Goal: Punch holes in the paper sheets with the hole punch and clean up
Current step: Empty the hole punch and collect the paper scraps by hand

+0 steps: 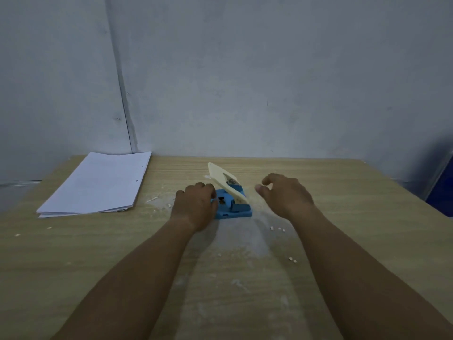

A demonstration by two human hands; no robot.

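A blue hole punch (236,206) with a raised cream lever (224,181) stands on the wooden table (343,217), near the middle. My left hand (196,204) rests against the punch's left side, fingers curled on its blue base. To the right of the punch my right hand (284,195) hovers with the fingers loosely apart and nothing in it. A stack of white paper sheets (98,185) with two punched holes along its right edge lies at the back left of the table.
Small white paper dots (278,228) and scraps are scattered around the punch and nearer to me, over a pale dusty patch. A grey wall stands behind the table. A dark blue object (441,190) sits past the table's right edge.
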